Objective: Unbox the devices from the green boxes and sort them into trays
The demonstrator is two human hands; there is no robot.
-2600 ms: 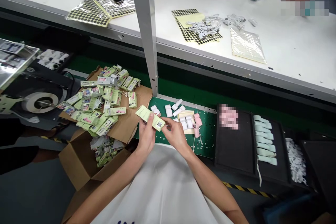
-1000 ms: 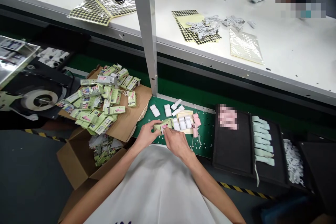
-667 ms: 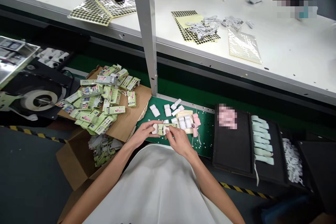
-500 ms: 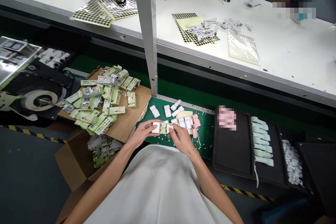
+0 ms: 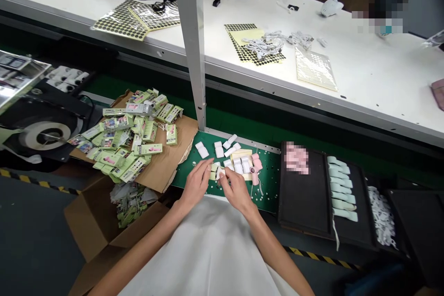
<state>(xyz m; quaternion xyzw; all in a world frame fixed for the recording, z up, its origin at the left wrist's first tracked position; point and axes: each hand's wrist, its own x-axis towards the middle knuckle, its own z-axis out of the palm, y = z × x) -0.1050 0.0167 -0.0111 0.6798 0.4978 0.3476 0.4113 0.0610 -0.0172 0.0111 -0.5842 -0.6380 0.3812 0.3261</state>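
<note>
Over the green work surface (image 5: 203,184), my right hand (image 5: 237,189) pinches a small white piece (image 5: 219,174) with a dark edge; its exact kind is hard to make out. My left hand (image 5: 197,184) is beside it, fingers stretched out and apparently holding nothing. Just behind the fingers lies a pale green bit (image 5: 215,166), partly hidden. Several white folded pieces (image 5: 218,149) are spread beyond my hands. White rolled items (image 5: 241,164) sit on a cream sheet, and a pink item with a cord (image 5: 255,178) lies at their right.
Green printed boxes (image 5: 116,141) are heaped on cardboard (image 5: 185,141) to the left, above an open carton (image 5: 86,215). On the right, a black tray (image 5: 305,203) holds pink items, near mint-coloured pieces (image 5: 342,186). A metal post (image 5: 194,55) rises by the white bench (image 5: 374,69).
My left hand has let go of the white part it held and its fingers have straightened. My right hand still pinches a white piece, now tilted. The whole view has shifted slightly.
</note>
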